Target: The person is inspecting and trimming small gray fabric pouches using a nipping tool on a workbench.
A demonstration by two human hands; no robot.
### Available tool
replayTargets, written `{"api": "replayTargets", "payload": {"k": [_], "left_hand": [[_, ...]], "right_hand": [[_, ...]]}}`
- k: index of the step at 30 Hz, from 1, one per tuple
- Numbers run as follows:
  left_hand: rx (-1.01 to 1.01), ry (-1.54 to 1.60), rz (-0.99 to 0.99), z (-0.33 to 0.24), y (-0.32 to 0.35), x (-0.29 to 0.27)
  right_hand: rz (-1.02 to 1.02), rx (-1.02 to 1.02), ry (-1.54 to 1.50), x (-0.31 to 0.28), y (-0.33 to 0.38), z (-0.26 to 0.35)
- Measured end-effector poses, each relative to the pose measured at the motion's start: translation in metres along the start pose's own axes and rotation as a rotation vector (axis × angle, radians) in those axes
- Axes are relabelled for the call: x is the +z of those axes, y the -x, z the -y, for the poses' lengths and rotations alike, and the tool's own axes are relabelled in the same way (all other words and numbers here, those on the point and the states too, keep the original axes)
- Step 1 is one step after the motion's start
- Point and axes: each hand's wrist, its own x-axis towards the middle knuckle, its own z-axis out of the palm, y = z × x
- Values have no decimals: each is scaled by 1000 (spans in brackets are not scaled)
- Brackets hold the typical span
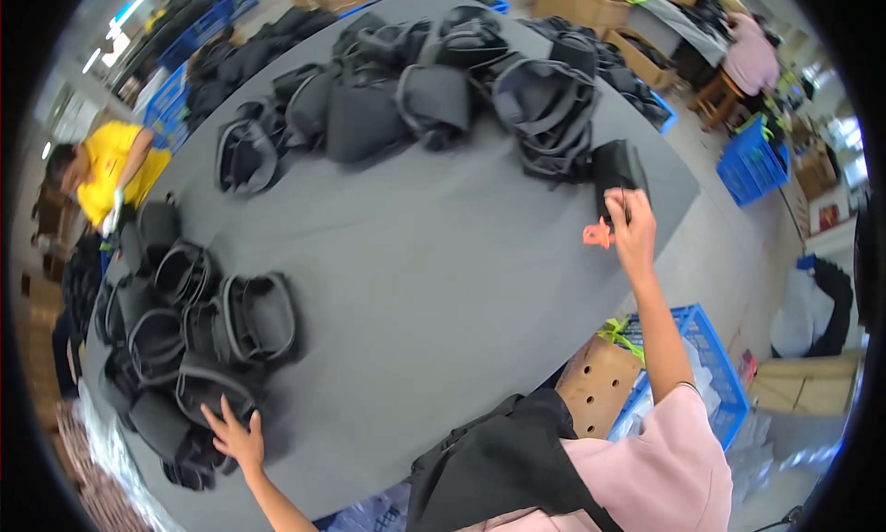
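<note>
My left hand (238, 438) is at the lower left with its fingers spread. Its fingertips reach the front of an open black fabric pouch (214, 384), in a cluster of similar padded pouches. My right hand (633, 226) is over the right side of the table, its fingers closed on what look like small scissors. Their orange handles (598, 234) stick out to the left of the hand, and the blades are mostly hidden. Just beyond that hand lies a black case (618, 163), partly covered by the fingers.
More black pouches (369, 117) line the far side of the grey table (425, 283). A blue crate (715, 375) and a cardboard box with holes (598, 384) stand at the near right. A person in yellow (120, 167) works at the left; another person (749, 57) sits far right.
</note>
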Motion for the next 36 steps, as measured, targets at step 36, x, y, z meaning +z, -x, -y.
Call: {"api": "replayTargets", "payload": {"k": [36], "left_hand": [[662, 540, 870, -268, 130, -22]], "right_hand": [[876, 1155, -944, 62, 183, 104]]}}
